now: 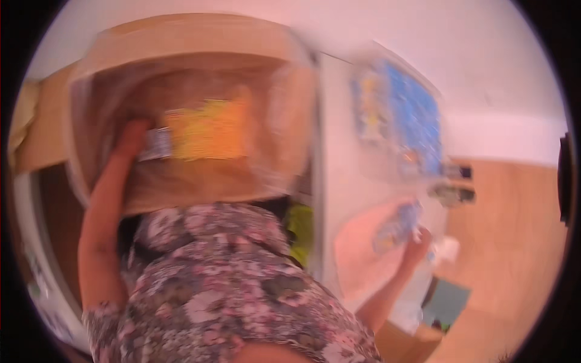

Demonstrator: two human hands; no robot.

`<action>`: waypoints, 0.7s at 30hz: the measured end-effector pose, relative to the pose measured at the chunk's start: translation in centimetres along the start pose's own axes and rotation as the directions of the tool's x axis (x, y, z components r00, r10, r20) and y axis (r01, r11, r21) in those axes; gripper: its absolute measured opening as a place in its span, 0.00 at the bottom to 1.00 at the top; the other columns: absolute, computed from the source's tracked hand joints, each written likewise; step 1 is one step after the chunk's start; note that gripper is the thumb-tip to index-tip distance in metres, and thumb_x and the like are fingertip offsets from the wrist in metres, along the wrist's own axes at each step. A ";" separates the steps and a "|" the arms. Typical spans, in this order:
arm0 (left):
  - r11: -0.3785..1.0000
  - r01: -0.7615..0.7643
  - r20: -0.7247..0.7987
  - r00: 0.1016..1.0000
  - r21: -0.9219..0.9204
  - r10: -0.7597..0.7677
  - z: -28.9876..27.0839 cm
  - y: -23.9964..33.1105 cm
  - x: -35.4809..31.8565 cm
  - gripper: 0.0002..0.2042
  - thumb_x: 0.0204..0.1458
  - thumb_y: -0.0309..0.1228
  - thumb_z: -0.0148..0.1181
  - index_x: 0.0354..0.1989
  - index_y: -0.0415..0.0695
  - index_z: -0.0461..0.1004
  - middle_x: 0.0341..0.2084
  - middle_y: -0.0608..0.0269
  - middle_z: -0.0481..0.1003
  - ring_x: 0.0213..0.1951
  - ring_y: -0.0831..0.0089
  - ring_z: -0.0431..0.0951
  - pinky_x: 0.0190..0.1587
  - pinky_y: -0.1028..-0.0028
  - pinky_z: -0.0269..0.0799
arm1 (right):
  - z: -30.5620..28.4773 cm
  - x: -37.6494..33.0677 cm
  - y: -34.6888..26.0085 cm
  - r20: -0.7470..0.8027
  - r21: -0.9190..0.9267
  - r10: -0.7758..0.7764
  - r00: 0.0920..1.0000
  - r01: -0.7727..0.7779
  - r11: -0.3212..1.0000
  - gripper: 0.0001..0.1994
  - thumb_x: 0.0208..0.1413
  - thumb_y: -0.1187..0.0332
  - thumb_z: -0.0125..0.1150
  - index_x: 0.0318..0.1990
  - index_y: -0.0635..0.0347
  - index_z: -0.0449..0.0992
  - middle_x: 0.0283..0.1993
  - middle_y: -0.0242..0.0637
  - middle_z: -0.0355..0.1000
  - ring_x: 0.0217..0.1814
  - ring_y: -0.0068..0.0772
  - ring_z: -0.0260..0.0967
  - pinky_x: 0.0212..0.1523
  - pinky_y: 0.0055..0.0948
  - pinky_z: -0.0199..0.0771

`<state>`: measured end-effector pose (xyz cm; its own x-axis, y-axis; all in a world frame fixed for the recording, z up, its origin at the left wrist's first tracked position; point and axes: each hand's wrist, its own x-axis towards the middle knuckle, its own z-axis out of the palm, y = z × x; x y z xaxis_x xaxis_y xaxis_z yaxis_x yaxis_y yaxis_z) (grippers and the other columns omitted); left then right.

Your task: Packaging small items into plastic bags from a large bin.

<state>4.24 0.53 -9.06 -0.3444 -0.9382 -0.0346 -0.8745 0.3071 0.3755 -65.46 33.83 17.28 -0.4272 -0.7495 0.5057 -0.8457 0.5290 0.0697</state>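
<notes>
My left hand (132, 138) reaches down inside a large cardboard box (196, 30) lined with clear plastic. Beside its fingers lies a small grey-and-white packet (158, 144), against a stack of yellow packets (209, 130). Motion smears the fingers, so any grip on the grey packet cannot be made out. Out to the right, my right hand (419, 239) is over a white table (339, 175), at the edge of a shiny blue-grey clear packet (396, 228). That packet lies on a pink sheet (357, 248). Blur hides how the right fingers are bent.
Farther back on the table sits a clear-walled container of blue packets (414, 115), with yellow-and-white packets (372, 106) at its left. Dark small items (454, 193) rest near the table's right edge. A grey-green box (446, 301) stands lower right; something lime green (299, 233) shows between box and table.
</notes>
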 end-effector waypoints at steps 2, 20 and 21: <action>0.988 0.034 -0.013 0.999 0.148 -0.032 -2.3 3.2 0.1 0.08 0.39 0.23 0.50 0.28 0.44 0.75 0.31 0.50 0.74 0.39 0.54 0.74 0.42 0.60 0.69 | -1.7 2.0 -3.5 -0.139 0.061 -0.166 0.976 0.176 0.983 0.09 0.48 0.75 0.60 0.38 0.66 0.73 0.41 0.42 0.70 0.41 0.35 0.67 0.41 0.30 0.69; 0.379 0.119 0.141 0.989 -0.918 0.031 -9.9 7.3 0.5 0.10 0.53 0.33 0.55 0.39 0.39 0.73 0.27 0.70 0.74 0.28 0.86 0.68 0.31 0.80 0.66 | 8.3 -0.4 -56.5 0.502 0.858 -0.759 0.415 -0.352 0.375 0.09 0.55 0.68 0.53 0.36 0.66 0.74 0.22 0.27 0.69 0.23 0.15 0.66 0.22 0.19 0.66; 0.373 0.090 0.060 0.994 -0.924 -0.092 -10.2 7.2 0.9 0.10 0.54 0.33 0.53 0.37 0.38 0.73 0.26 0.71 0.74 0.29 0.87 0.67 0.31 0.80 0.66 | 9.0 0.7 -57.5 0.459 0.887 -0.741 0.490 -0.216 0.407 0.08 0.54 0.69 0.53 0.36 0.65 0.74 0.23 0.31 0.70 0.23 0.20 0.67 0.23 0.21 0.67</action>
<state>1.10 0.31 3.06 -0.2820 -0.9513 -0.1245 -0.0416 -0.1176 0.9922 -20.05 -0.70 5.92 0.2704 -0.9421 -0.1985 -0.5356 0.0242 -0.8441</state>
